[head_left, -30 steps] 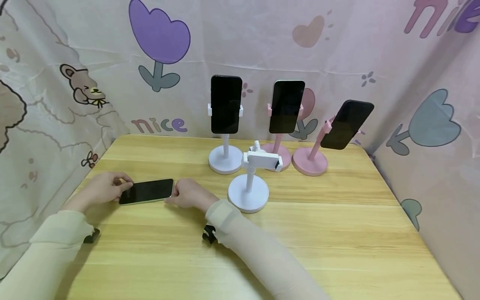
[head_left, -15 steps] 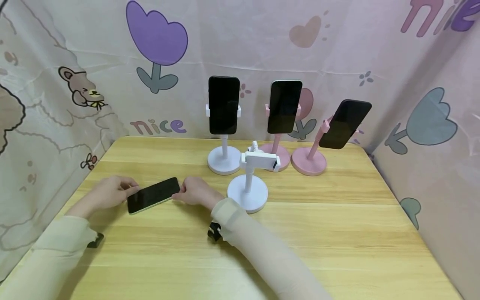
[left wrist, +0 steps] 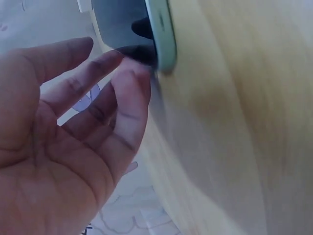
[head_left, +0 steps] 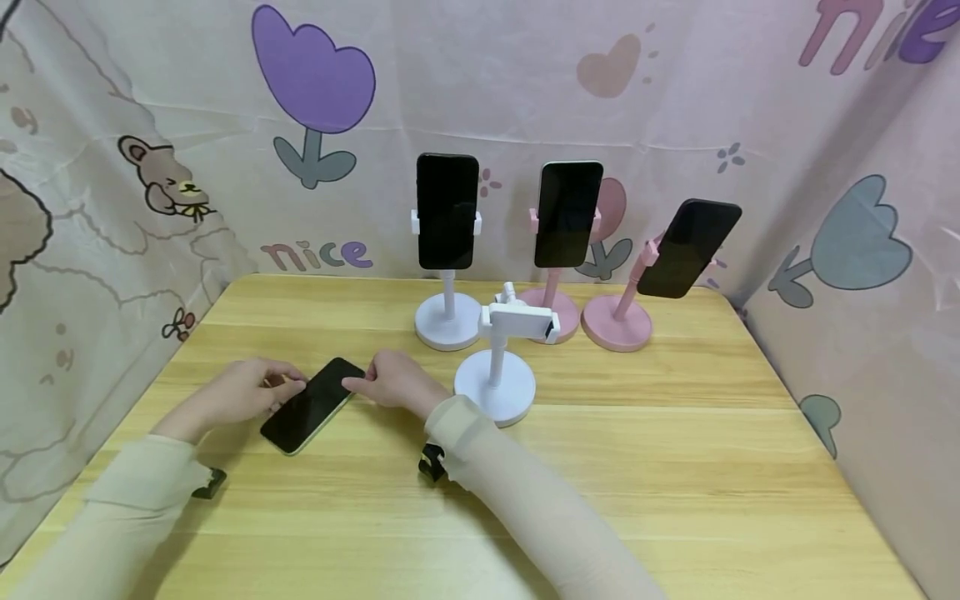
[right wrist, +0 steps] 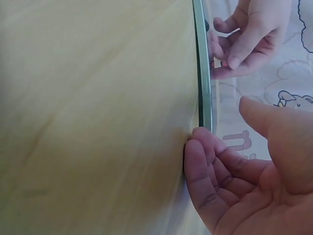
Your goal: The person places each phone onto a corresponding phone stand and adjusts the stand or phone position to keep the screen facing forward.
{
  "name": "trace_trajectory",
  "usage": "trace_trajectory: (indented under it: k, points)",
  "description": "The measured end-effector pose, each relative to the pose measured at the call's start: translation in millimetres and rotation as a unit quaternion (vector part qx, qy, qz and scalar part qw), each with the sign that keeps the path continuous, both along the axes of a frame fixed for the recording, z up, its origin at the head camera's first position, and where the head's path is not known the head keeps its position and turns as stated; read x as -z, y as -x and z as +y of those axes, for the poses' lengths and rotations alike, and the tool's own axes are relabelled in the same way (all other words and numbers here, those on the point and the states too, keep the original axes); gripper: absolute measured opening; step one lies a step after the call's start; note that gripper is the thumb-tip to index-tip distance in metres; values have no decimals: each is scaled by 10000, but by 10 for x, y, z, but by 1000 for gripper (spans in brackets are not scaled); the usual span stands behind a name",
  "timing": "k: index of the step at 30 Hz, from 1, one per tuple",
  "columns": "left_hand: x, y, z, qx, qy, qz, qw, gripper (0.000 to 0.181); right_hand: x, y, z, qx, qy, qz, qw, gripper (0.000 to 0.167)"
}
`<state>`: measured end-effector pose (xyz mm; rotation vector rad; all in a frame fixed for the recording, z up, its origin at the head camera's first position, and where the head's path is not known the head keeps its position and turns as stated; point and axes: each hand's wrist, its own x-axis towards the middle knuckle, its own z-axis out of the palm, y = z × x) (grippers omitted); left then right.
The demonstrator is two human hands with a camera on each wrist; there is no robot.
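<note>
A smartphone (head_left: pixel 311 407) with a dark screen and pale green frame lies face up at the left of the table, slanting in the head view. My left hand (head_left: pixel 243 396) is at its left long side. In the left wrist view, bent fingers of my left hand (left wrist: pixel 93 117) meet the phone's corner, and the thumb stands clear. At the far end is my right hand (head_left: pixel 393 383). The right wrist view has fingertips of my right hand (right wrist: pixel 264 186) touching the end of the green phone edge (right wrist: pixel 203 73), with the thumb raised apart from it.
A white phone stand (head_left: pixel 495 387) with a vacant clamp is right of my right hand. Behind it are a white stand (head_left: pixel 447 322) and two pink stands, one a pink stand (head_left: pixel 617 323) at right, each holding a phone. A patterned curtain (head_left: pixel 495 75) borders the table.
The phone has turned counterclockwise, its near end swinging toward me, and shifted right. My left hand has moved right with it. My right hand has moved slightly right, and its thumb has lifted.
</note>
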<state>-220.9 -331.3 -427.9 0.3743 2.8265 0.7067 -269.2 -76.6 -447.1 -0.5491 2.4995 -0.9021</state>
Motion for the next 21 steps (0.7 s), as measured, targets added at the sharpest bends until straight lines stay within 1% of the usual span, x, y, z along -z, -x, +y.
trace_trajectory:
  k: [4, 5, 9, 12, 16, 19, 21]
  points:
    - [17, -26, 65, -6, -287, -231, 9993, 36, -31, -15, 15, 46, -104, 70, 9999, 62]
    - [20, -32, 82, -23, -336, -286, 9990, 38, -68, -33, 24, 34, -66, 23, 10000, 61]
    - [22, -48, 149, -54, -579, -439, 9973, 42, -76, -47, 38, 29, -97, 130, 9999, 55]
    - [22, -60, 184, -110, -951, -716, 9928, 44, -79, -45, 42, 32, -173, 246, 9995, 52]
    - [14, -65, 220, -251, -1452, -1213, 9816, 44, -89, -32, 42, 24, -274, 370, 9989, 52]
    - [7, -61, 254, -253, -1606, -1402, 9767, 42, -98, -22, 52, 26, -304, 366, 9989, 55]
    - [8, -60, 281, -214, -1650, -1465, 9751, 42, -102, -12, 65, 31, -332, 354, 9988, 57]
